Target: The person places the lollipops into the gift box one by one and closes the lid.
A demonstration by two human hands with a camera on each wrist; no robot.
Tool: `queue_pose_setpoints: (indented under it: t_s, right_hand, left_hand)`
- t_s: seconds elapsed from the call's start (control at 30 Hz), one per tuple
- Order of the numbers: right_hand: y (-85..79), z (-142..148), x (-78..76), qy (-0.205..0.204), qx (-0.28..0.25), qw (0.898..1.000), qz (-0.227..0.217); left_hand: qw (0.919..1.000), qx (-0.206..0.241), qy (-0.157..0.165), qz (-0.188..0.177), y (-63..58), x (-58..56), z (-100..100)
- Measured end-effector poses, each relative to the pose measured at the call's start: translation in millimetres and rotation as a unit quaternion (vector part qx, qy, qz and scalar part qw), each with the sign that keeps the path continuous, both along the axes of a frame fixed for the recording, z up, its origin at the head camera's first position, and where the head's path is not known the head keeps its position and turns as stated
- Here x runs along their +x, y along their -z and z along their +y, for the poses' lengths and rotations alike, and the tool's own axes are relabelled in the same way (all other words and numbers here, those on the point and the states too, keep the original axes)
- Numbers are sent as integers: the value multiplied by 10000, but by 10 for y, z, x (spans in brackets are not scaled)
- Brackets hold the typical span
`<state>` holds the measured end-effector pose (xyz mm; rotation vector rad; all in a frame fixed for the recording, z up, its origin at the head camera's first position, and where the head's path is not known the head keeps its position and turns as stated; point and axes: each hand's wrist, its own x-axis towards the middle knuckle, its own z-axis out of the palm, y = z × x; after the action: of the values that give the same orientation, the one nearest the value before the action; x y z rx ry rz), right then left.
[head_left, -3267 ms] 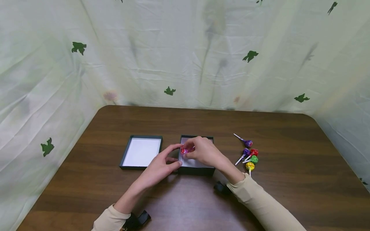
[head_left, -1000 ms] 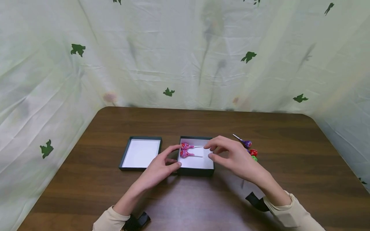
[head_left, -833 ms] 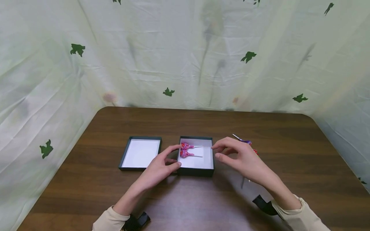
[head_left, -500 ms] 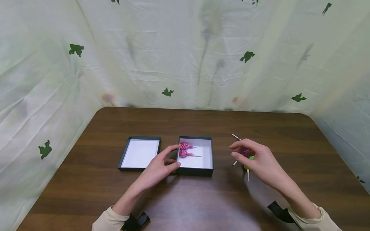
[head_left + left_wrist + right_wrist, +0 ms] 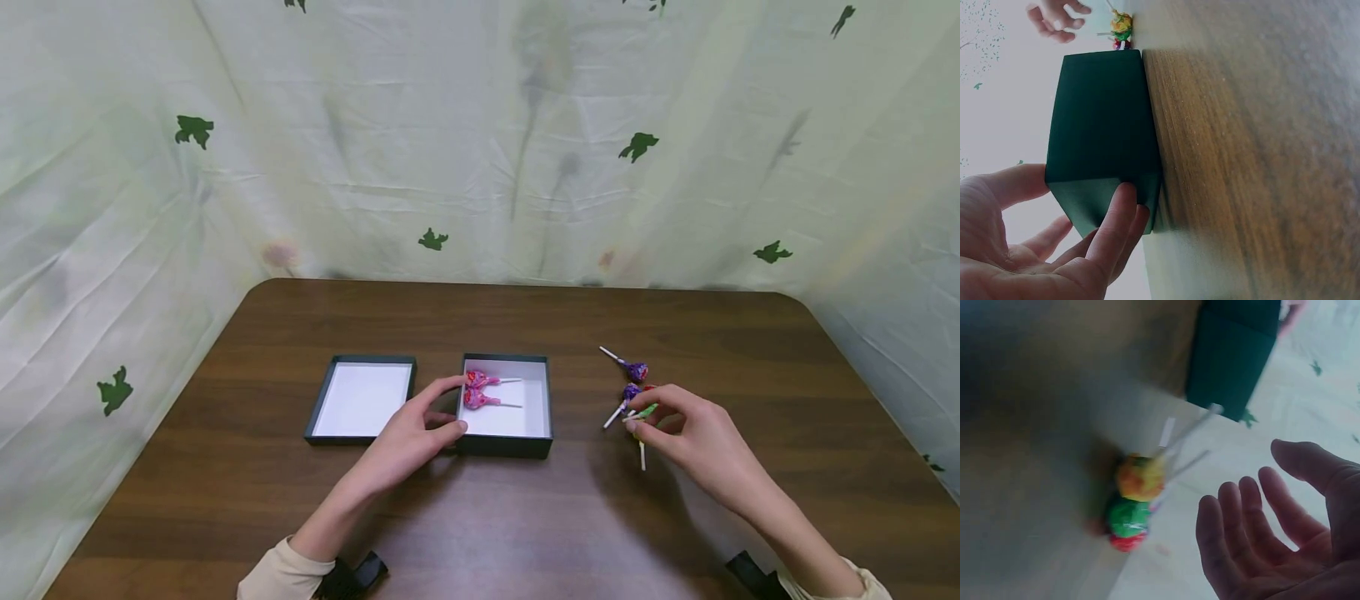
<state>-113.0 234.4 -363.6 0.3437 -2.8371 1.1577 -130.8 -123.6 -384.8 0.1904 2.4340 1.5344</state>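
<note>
My left hand (image 5: pixel 414 437) touches the left side of an open dark green box (image 5: pixel 504 447), its fingertips along that wall and rim. Inside the white-lined box, two pink lollipops (image 5: pixel 480 399) lie side by side, sticks toward the right. My right hand (image 5: pixel 693 433) hovers over loose lollipops on the table, thumb and forefinger apart around the green lollipop (image 5: pixel 647 412) as seen from the head. The right wrist view shows its palm holding nothing, near a yellow lollipop (image 5: pixel 1141 478) and a red lollipop (image 5: pixel 1127 542). Two purple lollipops (image 5: pixel 637 372) lie just beyond the fingers.
Left of the box lies a matching shallow lid (image 5: pixel 360 398), white inside facing up. Everything stands on a brown wooden table (image 5: pixel 480 533). A pale curtain (image 5: pixel 480 150) with green leaf shapes hangs behind and along the sides.
My right hand let go of a pink lollipop inside the box, then moved right to the loose lollipops. My left hand has stayed at the box.
</note>
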Motion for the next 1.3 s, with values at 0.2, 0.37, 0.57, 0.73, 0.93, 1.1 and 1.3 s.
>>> queue_pose_setpoints:
  t_s: [0.2,0.37,0.57,0.73,0.93,1.1,1.3]
  right_hand:
    - [124,67,32,183,323,9993,-51]
    - [178,110,17,249,501,9981,-251]
    - [234,158,-48,277,756,9965,-216]
    - [281,181,-104,259,831,9957,-305]
    - [295,169,-138,259,836,9958,-272]
    - [295,171,-141,267,1032,9936,-364]
    - [303,210,-152,84,1074,9925,-573]
  left_hand:
    - [10000,-26,-5,5,9,-2,0]
    - [10000,11,-36,-55,-6,2,1]
    - [10000,21,-19,-16,4,2,-1]
    - [10000,22,5,-11,20,-5,0]
    - [10000,18,-28,-33,15,-6,-10]
    - [9999,-57,-84,-57,26,-11,-4]
    - [10000,14,-19,-42,12,-7,-3]
